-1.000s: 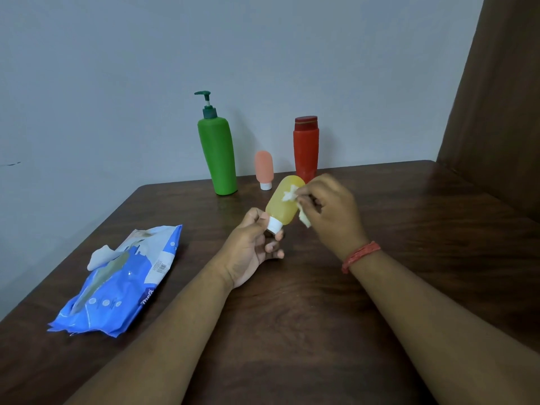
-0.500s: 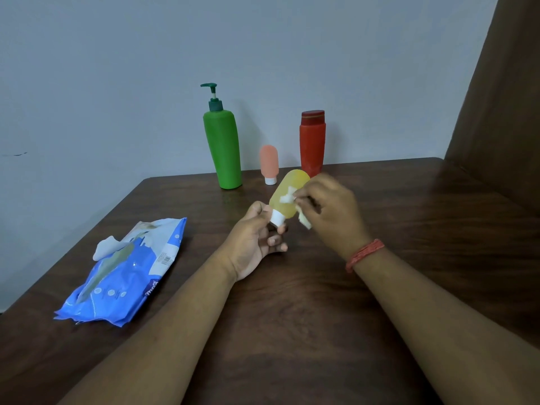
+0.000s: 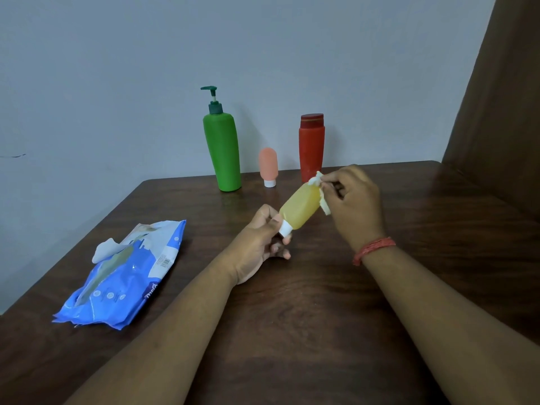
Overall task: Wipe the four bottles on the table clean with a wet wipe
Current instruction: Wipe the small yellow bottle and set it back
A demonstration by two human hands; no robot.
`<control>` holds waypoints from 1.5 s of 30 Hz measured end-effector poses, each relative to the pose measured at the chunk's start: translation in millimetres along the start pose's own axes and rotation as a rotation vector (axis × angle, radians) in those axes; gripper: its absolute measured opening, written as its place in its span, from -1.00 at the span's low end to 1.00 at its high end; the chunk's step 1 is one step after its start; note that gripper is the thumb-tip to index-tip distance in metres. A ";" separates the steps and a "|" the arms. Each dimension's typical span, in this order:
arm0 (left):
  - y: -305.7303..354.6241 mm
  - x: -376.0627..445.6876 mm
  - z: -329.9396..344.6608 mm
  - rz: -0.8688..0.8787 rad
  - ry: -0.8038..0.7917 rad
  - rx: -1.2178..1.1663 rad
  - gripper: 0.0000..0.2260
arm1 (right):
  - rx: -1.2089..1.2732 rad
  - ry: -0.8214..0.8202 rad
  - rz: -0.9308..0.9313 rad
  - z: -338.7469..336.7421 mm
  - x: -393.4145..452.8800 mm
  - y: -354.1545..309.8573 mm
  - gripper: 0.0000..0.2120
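The yellow bottle (image 3: pixel 299 208) hangs tilted above the dark table (image 3: pixel 321 317), cap end pinched by the left hand (image 3: pixel 258 244), while the right hand (image 3: pixel 355 203) pinches a white wet wipe (image 3: pixel 320 190) against its upper end, with the green pump bottle (image 3: pixel 222 150), small pink bottle (image 3: pixel 268 165) and red bottle (image 3: pixel 311 146) upright behind, and a blue wipes pack (image 3: pixel 125 276) at left.
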State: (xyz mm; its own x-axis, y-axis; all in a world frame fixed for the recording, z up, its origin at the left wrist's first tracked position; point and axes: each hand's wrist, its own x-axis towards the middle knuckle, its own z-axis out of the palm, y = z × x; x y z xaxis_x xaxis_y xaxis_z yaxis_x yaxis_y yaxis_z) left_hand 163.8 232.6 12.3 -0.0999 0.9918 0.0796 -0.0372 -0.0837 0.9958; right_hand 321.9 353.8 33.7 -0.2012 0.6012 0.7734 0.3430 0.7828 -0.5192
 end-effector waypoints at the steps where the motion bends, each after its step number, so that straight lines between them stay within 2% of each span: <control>1: -0.6 0.2 0.2 0.003 0.003 0.023 -0.83 | -0.010 -0.011 0.020 -1.0 0.3 0.5 -0.94; 3: -1.9 1.4 -0.9 0.004 0.024 0.049 -0.83 | -0.002 -0.081 -0.004 1.5 -2.9 -4.1 -0.93; 8: -3.8 3.7 -4.0 0.032 0.099 0.170 -0.84 | 0.026 -0.268 -0.235 13.9 -12.4 -18.6 -0.88; 11: -3.5 3.2 -3.1 0.043 0.128 0.174 -0.83 | -0.017 -0.335 -0.269 17.5 -15.5 -22.7 -0.84; 18: -2.8 5.4 -4.8 0.010 0.209 -0.110 -0.81 | 0.062 -0.452 -0.294 20.6 -21.6 -29.7 -0.80; 20: -1.8 4.9 -6.6 0.002 0.210 -0.215 -0.81 | 0.012 -0.417 -0.344 21.7 -21.9 -29.9 -0.85; 22: -1.0 3.6 -9.1 -0.004 0.165 -0.301 -0.82 | -0.029 -0.313 -0.339 20.2 -18.7 -24.8 -0.88; 26: 1.6 0.8 -9.3 -0.048 0.036 -0.331 -0.85 | 0.009 -0.047 -0.115 7.2 -6.8 -8.5 -0.87; 28: 2.3 0.6 -8.3 -0.057 0.008 -0.343 -0.86 | 0.021 0.005 -0.042 3.7 -6.1 -6.0 -0.90; 30: 1.5 1.5 -10.6 -0.050 0.029 -0.368 -0.87 | 0.082 -0.059 -0.089 8.3 -11.0 -10.1 -0.90; 33: 0.3 2.4 -16.9 -0.032 0.071 -0.387 -0.86 | 0.107 -0.238 -0.234 20.6 -22.1 -21.3 -0.91; 34: -0.1 2.5 -17.7 -0.032 0.075 -0.384 -0.86 | 0.100 -0.247 -0.252 22.7 -22.0 -21.9 -0.90; 38: 0.0 1.5 -10.9 -0.052 0.024 -0.334 -0.90 | 0.115 -0.036 -0.090 12.1 -9.9 -12.1 -0.87; 40: -0.5 1.4 -8.0 -0.052 0.004 -0.321 -0.91 | 0.089 -0.002 -0.054 7.4 -8.6 -7.9 -0.88; 45: -1.4 3.9 -14.7 -0.031 0.106 -0.365 -0.81 | 0.141 -0.259 -0.267 24.0 -25.0 -24.4 -0.94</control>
State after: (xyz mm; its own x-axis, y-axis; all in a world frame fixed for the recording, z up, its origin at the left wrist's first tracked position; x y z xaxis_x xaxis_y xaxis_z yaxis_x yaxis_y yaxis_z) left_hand 148.8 235.2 10.5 -0.1947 0.9805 0.0252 -0.3918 -0.1013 0.9145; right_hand 296.5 323.5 18.3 -0.4971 0.3797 0.7802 0.1212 0.9208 -0.3708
